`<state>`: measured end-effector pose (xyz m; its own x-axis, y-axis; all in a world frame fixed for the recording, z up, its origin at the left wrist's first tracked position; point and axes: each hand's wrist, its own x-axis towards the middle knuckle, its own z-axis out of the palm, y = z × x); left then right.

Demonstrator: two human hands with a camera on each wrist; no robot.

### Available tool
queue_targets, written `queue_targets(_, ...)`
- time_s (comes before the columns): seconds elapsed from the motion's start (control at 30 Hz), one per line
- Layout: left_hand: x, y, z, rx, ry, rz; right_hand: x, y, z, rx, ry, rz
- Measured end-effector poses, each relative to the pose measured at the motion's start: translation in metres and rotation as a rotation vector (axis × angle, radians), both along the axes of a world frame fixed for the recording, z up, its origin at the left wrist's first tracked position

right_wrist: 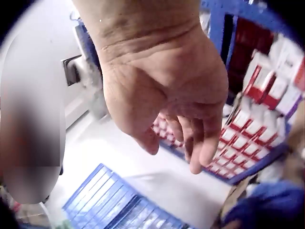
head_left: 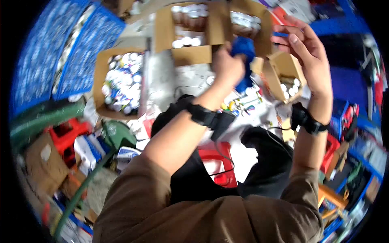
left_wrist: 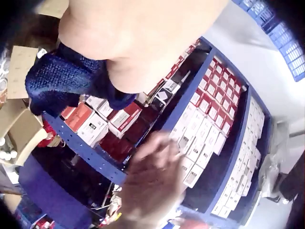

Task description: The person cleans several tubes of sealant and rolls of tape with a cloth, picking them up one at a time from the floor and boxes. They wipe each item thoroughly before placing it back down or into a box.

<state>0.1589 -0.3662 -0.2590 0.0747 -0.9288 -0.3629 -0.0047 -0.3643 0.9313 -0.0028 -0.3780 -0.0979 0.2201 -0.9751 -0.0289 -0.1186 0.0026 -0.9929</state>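
Observation:
My left hand [head_left: 230, 68] grips a blue cloth [head_left: 243, 47] over the work surface, in front of the open cartons. The left wrist view shows its woven texture; the cloth [left_wrist: 62, 78] bunches out of the hand [left_wrist: 143, 33] and hangs down. Raised to the right, my right hand [head_left: 311, 54] holds nothing, its fingers loosely bent and the thumb apart. From the right wrist camera, the palm of this hand [right_wrist: 167, 86] shows with relaxed fingers, and part of the cloth [right_wrist: 271, 205] appears at the lower right corner.
Cartons [head_left: 191, 54] holding white-topped items stand at the back. A smaller carton [head_left: 272, 77] sits below my right hand. At left is a box [head_left: 101, 101] full of small round pieces. Small colourful pieces [head_left: 245, 106] lie scattered nearby. Blue shelving [left_wrist: 167, 126] carries stacked small boxes.

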Motion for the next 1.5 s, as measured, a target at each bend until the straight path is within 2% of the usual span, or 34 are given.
queue_targets(0.03,0.008,0.0,0.029,-0.016,0.234,0.047,-0.027,0.006,-0.013,0.049,0.073,-0.142)
queue_targets(0.07,0.01,-0.002,0.043,0.101,0.468,0.047,-0.054,0.014,-0.034,0.102,0.138,-0.255)
queue_targets(0.1,0.006,-0.004,0.038,0.019,0.477,0.061,-0.091,0.023,-0.07,0.132,0.204,-0.271)
queue_targets(0.13,0.004,-0.005,0.033,-0.027,0.418,0.026,-0.119,0.031,-0.102,0.217,0.266,-0.251)
queue_targets(0.17,-0.001,-0.004,0.032,-0.001,0.404,0.032,-0.121,0.046,-0.122,0.324,0.317,-0.324)
queue_targets(0.23,-0.007,-0.002,0.035,0.051,0.408,0.017,-0.154,0.061,-0.209,0.468,0.593,-0.158)
queue_targets(0.27,-0.011,-0.002,0.03,0.053,0.433,0.013,-0.152,0.075,-0.243,0.454,0.67,-0.093)
queue_targets(0.3,-0.015,-0.004,0.024,0.043,0.419,0.013,-0.142,0.076,-0.259,0.518,0.942,0.064)
queue_targets(0.33,-0.018,-0.005,0.018,0.035,0.407,0.013,-0.15,0.09,-0.308,0.481,0.968,0.102)
queue_targets(0.37,-0.021,-0.006,0.021,0.037,0.391,0.024,-0.141,0.095,-0.332,0.526,1.026,0.101)
queue_targets(0.4,-0.025,-0.006,0.021,0.056,0.364,0.053,-0.143,0.104,-0.383,0.458,1.139,0.138)
queue_targets(0.43,-0.026,-0.006,0.02,0.048,0.355,0.051,-0.13,0.103,-0.385,0.602,1.138,0.172)
queue_targets(0.47,-0.027,-0.006,0.017,0.038,0.347,0.05,-0.13,0.101,-0.412,0.652,1.171,0.248)
queue_targets(0.53,-0.022,-0.003,0.014,0.026,0.343,-0.018,-0.127,0.106,-0.462,0.696,1.146,-0.045)
queue_targets(0.6,-0.016,-0.003,0.011,0.072,0.143,0.038,-0.133,0.098,-0.49,0.597,1.222,-0.052)
queue_targets(0.67,-0.009,-0.002,-0.002,0.061,0.111,0.037,-0.139,0.086,-0.484,0.605,1.183,-0.177)
queue_targets(0.73,-0.017,-0.004,0.005,0.103,0.068,-0.006,-0.158,0.078,-0.5,0.698,1.256,-0.126)
queue_targets(0.8,-0.034,-0.005,0.012,0.231,0.065,0.075,-0.177,0.079,-0.514,0.765,1.268,-0.064)
queue_targets(0.87,-0.045,-0.002,0.017,0.258,0.052,0.074,-0.182,0.082,-0.521,0.822,1.249,-0.083)
queue_targets(0.97,-0.049,0.001,0.013,0.276,0.035,0.0,-0.182,0.094,-0.526,0.605,1.404,-0.025)
queue_targets(1.1,-0.055,0.006,0.014,0.251,-0.009,-0.031,-0.178,0.104,-0.525,0.62,1.456,0.085)
queue_targets(1.13,-0.054,0.006,0.013,0.242,-0.028,-0.039,-0.176,0.107,-0.522,0.618,1.454,0.083)
queue_targets(1.2,-0.053,0.006,0.004,0.229,-0.06,-0.051,-0.169,0.118,-0.51,0.465,1.504,-0.018)
queue_targets(1.23,-0.053,0.006,0.0,0.216,-0.085,-0.057,-0.173,0.121,-0.519,0.489,1.438,-0.05)
queue_targets(1.27,-0.054,0.007,-0.002,0.21,-0.08,-0.06,-0.169,0.115,-0.489,0.486,1.442,-0.057)
queue_targets(1.33,-0.058,0.008,-0.003,0.146,-0.065,-0.103,-0.162,0.108,-0.424,0.747,1.074,0.039)
queue_targets(1.4,-0.062,0.01,-0.006,0.082,0.006,-0.164,-0.156,0.114,-0.385,0.666,1.063,-0.037)
queue_targets(1.47,-0.063,0.012,-0.01,0.156,0.044,-0.254,-0.153,0.118,-0.321,0.622,1.197,-0.142)
queue_targets(1.5,-0.067,0.015,-0.015,0.092,0.022,-0.314,-0.157,0.125,-0.3,0.578,1.142,-0.171)
